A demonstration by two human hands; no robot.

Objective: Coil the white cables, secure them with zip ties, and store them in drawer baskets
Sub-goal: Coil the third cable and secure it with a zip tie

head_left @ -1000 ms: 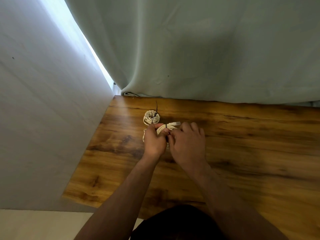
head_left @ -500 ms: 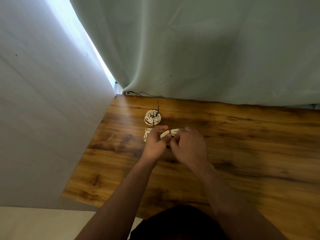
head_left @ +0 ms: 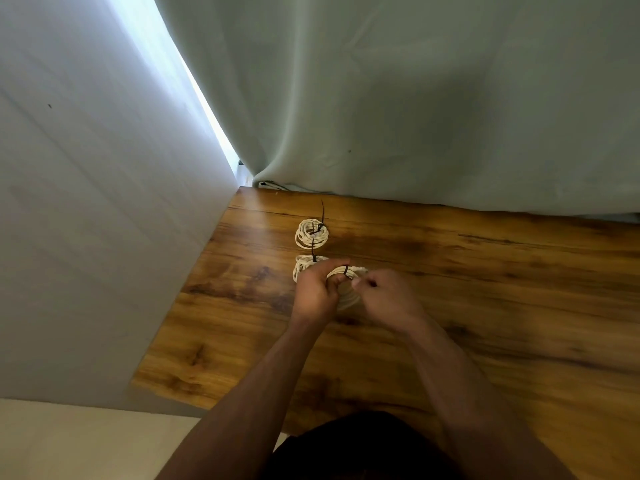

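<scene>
One row, front to back, on the bench (head_left: 485, 289)
Far coil (head_left: 311, 232) nearest the curtain (head_left: 415, 98), middle coil (head_left: 306, 265) before it, near coil (head_left: 348, 299) between left hand (head_left: 313, 294) and right hand (head_left: 388, 299), perhaps lifted.

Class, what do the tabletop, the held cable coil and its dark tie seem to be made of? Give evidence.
Tabletop: wood or wood-look laminate, smooth; grain streaks, soft sheen. Held cable coil: white, probably plastic-sheathed; bends in tight loops. Tie: thin dark strap, likely plastic; too small to confirm.
</scene>
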